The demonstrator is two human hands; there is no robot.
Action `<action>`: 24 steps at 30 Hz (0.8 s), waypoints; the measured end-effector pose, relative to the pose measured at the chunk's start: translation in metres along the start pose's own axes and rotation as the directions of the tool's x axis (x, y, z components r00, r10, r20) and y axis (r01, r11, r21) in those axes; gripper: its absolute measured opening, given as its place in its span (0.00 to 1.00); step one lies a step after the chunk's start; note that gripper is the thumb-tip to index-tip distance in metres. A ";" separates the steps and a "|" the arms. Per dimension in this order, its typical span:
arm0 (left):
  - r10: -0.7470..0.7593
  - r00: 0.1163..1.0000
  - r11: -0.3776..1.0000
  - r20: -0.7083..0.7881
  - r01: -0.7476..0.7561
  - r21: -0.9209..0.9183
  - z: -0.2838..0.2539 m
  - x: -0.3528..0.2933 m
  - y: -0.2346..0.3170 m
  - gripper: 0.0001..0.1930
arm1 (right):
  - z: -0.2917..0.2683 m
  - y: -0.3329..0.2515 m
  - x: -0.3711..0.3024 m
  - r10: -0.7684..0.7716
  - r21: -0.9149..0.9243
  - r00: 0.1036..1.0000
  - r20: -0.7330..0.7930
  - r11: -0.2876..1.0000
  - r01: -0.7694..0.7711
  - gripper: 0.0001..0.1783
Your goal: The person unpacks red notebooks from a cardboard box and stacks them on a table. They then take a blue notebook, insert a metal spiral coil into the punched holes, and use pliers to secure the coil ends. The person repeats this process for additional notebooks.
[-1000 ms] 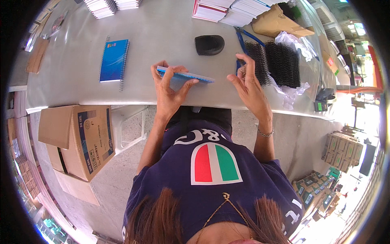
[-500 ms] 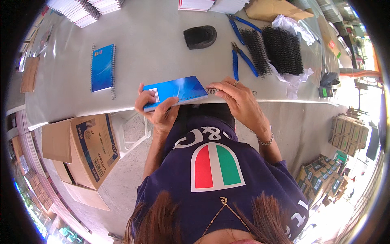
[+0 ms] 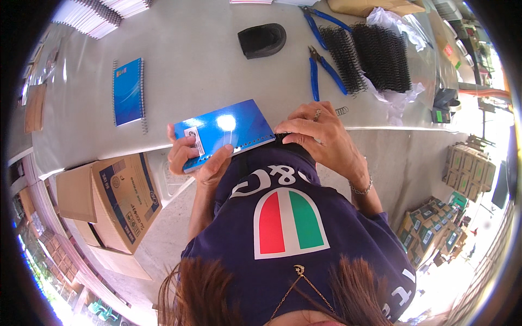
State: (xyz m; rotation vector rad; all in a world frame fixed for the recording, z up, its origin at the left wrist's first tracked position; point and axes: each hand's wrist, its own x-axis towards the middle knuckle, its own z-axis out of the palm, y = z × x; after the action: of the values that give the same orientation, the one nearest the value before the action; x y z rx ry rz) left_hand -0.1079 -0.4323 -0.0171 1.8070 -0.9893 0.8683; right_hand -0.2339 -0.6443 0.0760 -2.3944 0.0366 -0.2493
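My left hand (image 3: 204, 162) grips a small blue notebook (image 3: 242, 120) by its left end, thumb on the cover and fingers around the edge. A row of punched holes runs along the notebook's near edge, and a white label is on its cover. At the notebook's right corner, my right hand (image 3: 324, 133) pinches a dark spiral binding coil (image 3: 280, 137). More coil (image 3: 341, 111) shows past that hand's knuckles; its middle is hidden by the hand. Whether the coil's tip is inside a hole I cannot tell.
A spiral-bound blue notebook (image 3: 128, 92) lies to the left. Further back are a black wedge-shaped block (image 3: 262, 41), two blue-handled cutters (image 3: 327, 76) (image 3: 321, 22), and a pile of black coils (image 3: 380, 60) on white paper. A cardboard box (image 3: 122, 195) stands below the table's left side.
The notebook has tilted so more of its cover and hole row faces up, its left end nearer me. My right hand stays at its corner with the coil. The whole view has shifted slightly.
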 end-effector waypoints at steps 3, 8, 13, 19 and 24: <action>-0.146 0.985 0.983 0.096 0.156 -0.098 0.000 -0.001 0.003 0.16 | -0.001 0.003 0.001 -0.015 -0.021 1.000 0.003 1.000 0.015 0.07; -0.374 0.917 0.898 0.137 0.395 -0.193 0.014 -0.003 0.001 0.18 | 0.005 -0.005 0.011 0.087 0.022 0.995 -0.042 0.996 -0.086 0.10; -0.418 0.901 0.884 0.120 0.433 -0.174 0.017 0.013 0.004 0.17 | 0.016 0.003 0.025 -0.006 -0.153 0.992 -0.130 0.988 -0.014 0.09; -0.461 0.871 0.873 0.170 0.480 -0.090 0.012 0.020 0.006 0.18 | 0.026 0.002 0.036 0.001 -0.127 0.988 -0.158 0.992 -0.022 0.08; -0.500 0.838 0.859 0.216 0.512 0.004 0.012 0.028 0.011 0.20 | 0.028 -0.001 0.043 0.006 -0.115 0.985 -0.175 0.993 -0.026 0.09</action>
State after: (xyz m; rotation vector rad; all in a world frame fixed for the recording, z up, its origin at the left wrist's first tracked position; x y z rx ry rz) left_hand -0.1034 -0.4539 0.0066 2.0081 -0.5947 0.3210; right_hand -0.1867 -0.6292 0.0639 -2.4804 0.1553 -0.4609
